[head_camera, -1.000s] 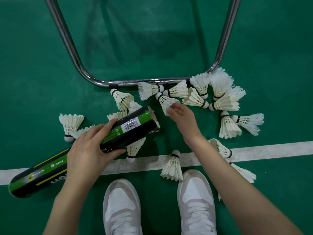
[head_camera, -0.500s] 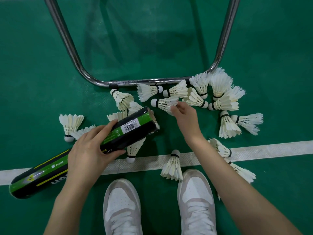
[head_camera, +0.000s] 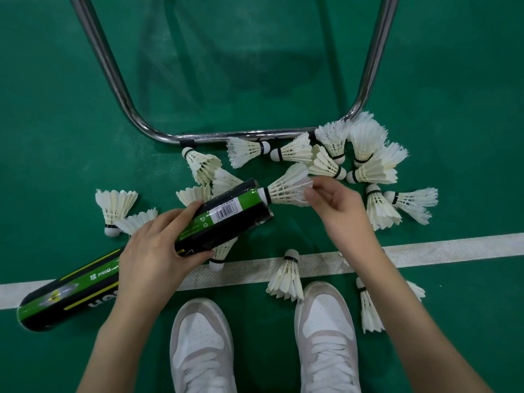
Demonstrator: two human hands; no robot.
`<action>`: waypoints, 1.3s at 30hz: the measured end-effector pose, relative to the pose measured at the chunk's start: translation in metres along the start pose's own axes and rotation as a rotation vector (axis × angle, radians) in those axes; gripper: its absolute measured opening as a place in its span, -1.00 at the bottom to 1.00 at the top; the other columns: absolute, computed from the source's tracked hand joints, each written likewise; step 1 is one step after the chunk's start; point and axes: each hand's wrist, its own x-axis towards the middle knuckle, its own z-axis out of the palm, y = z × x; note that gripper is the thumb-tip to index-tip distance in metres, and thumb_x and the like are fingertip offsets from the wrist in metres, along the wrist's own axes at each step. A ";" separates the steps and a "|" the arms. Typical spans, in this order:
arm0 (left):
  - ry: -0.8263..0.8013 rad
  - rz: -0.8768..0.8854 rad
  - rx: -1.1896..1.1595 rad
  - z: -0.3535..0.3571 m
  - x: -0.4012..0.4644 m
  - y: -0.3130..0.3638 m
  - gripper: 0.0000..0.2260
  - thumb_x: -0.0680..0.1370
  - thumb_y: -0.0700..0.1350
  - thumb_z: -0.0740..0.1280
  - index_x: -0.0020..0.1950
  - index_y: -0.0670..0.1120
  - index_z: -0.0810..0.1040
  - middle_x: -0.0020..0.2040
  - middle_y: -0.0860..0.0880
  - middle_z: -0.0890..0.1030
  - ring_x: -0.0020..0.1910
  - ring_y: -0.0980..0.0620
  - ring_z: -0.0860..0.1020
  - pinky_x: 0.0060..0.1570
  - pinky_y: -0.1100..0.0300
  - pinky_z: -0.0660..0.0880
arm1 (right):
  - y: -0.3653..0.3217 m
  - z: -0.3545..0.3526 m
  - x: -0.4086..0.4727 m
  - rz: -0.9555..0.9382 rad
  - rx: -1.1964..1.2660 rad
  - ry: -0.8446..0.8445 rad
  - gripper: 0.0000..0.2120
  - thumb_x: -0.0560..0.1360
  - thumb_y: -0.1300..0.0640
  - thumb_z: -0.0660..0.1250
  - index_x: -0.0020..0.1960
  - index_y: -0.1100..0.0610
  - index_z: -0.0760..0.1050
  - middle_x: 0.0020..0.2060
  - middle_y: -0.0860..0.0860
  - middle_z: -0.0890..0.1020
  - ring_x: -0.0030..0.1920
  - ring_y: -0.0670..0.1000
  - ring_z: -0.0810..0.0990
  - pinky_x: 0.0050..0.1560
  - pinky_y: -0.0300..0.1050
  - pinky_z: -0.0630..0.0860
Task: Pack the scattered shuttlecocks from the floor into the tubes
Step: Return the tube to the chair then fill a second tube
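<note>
Green court flooring (head_camera: pixel 425 66) fills the view, crossed by a white boundary line (head_camera: pixel 453 246) that runs left to right just ahead of a pair of white sneakers (head_camera: pixel 202 344). Beyond the line, a bent chrome tube frame (head_camera: pixel 113 78) rests on the floor, its lower bar lying along the far edge of the scatter.

The left hand (head_camera: pixel 153 251) grips a black and green tube (head_camera: pixel 221 219) around its middle, thumb underneath and fingers curled over the top, with the open end tilted up toward the right. The tube's far end rests low at the left, across the white line. The right hand (head_camera: pixel 337 205) pinches the feather skirt of a shuttlecock (head_camera: pixel 287 188) between thumb and fingertips (head_camera: pixel 310 194); its cork points at the tube's mouth and sits right at the rim, feathers trailing away toward the hand.

Loose shuttlecocks lie all around. A tight cluster (head_camera: pixel 354 154) sits by the frame's right corner, several overlapping one another. Two more (head_camera: pixel 397 205) lie just right of the right hand. One (head_camera: pixel 116 207) stands cork-down at the left, with others partly hidden behind the tube. Another (head_camera: pixel 286 276) rests on the white line beside the right shoe, and one (head_camera: pixel 368 310) lies under the right forearm.
</note>
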 end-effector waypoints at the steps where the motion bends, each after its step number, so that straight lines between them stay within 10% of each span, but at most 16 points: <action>1: 0.001 0.002 -0.001 0.000 0.000 0.001 -0.28 0.24 0.05 0.56 0.36 0.07 0.42 0.09 -0.01 0.59 0.02 -0.12 0.55 -0.17 0.00 0.49 | 0.000 0.001 -0.001 0.008 -0.015 -0.036 -0.87 0.54 0.22 0.25 -0.01 0.03 0.51 -0.11 -0.08 0.64 -0.06 -0.18 0.60 0.04 -0.35 0.48; 30: -0.013 0.086 0.003 0.000 0.001 0.020 -0.25 0.22 0.08 0.56 0.37 0.08 0.41 0.10 -0.03 0.58 0.01 -0.13 0.54 -0.09 -0.03 0.49 | 0.000 0.025 -0.023 0.032 0.070 -0.218 -0.76 0.46 0.28 0.36 -0.10 -0.06 0.46 -0.21 -0.14 0.68 -0.06 -0.11 0.64 0.11 -0.15 0.51; 39: -0.032 0.094 -0.006 0.008 0.000 0.025 -0.23 0.20 0.08 0.57 0.38 0.06 0.41 0.10 -0.04 0.59 0.04 -0.14 0.55 -0.09 -0.05 0.52 | 0.008 -0.005 -0.025 -0.028 0.019 -0.034 -0.83 0.40 0.25 0.42 -0.12 0.01 0.54 -0.22 -0.11 0.65 -0.15 -0.15 0.59 -0.05 -0.35 0.46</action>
